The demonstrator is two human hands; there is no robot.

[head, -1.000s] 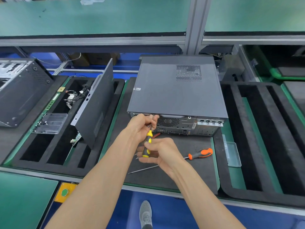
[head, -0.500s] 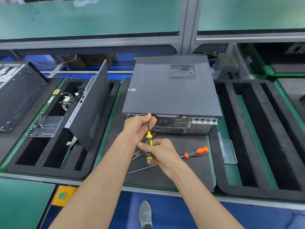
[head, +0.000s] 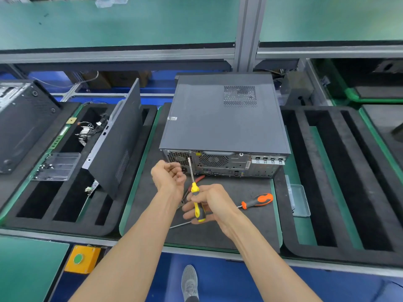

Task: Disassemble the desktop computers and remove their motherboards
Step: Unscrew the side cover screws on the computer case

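Note:
A dark grey desktop computer [head: 224, 123] lies flat on the black mat [head: 235, 227], with its rear panel [head: 220, 162] facing me. My right hand [head: 214, 202] grips a yellow-and-black screwdriver [head: 198, 207]. The shaft points up and its tip is at the upper left of the rear panel, beside the small fan grille. My left hand [head: 169, 176] hovers just left of the shaft with its fingers curled and thumb against them. Nothing shows between them. It touches neither the tool nor the case.
An orange-handled screwdriver [head: 258, 200] and red-handled pliers [head: 199, 179] lie on the mat by my hands. A clear plastic box [head: 300, 202] sits to the right. A removed side panel [head: 118, 138] leans in the left foam tray. Another case [head: 20, 125] stands far left.
My left hand has come off the screwdriver shaft at the rear panel and drawn back to the left, fingers curled. My right hand keeps hold of the screwdriver, now tilted slightly.

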